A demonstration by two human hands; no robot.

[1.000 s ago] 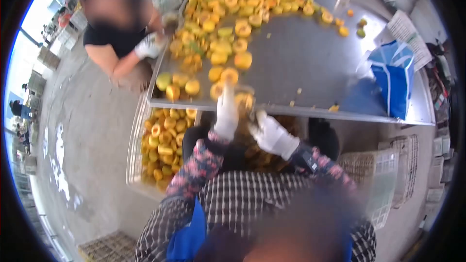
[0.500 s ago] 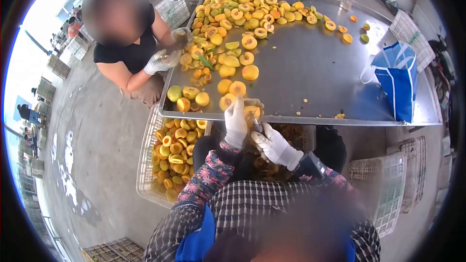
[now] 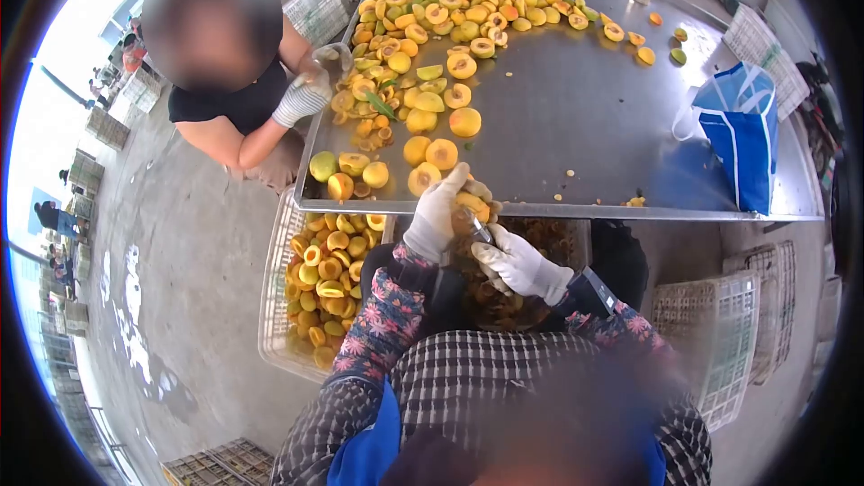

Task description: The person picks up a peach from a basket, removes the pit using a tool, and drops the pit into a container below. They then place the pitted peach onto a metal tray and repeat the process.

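My left hand (image 3: 436,210), in a white glove, grips a yellow peach (image 3: 472,205) at the near edge of the steel table (image 3: 576,126). My right hand (image 3: 517,263), also gloved, holds a small knife (image 3: 479,232) whose tip is against the fruit's underside. Below my hands a container of brown pits (image 3: 490,292) sits under the table edge. Peach halves and whole peaches (image 3: 432,36) lie piled over the left and far part of the table.
A co-worker's gloved hand (image 3: 301,97) works at the table's left edge. A white crate of peach halves (image 3: 324,279) stands on the floor at my left. A blue bag (image 3: 742,130) lies on the table's right side. Empty crates (image 3: 720,324) stand at right.
My hands stayed at the table's near edge, the left one turning the peach while the knife stays under it. The view shifted slightly. The co-worker's hand moved along the left edge.
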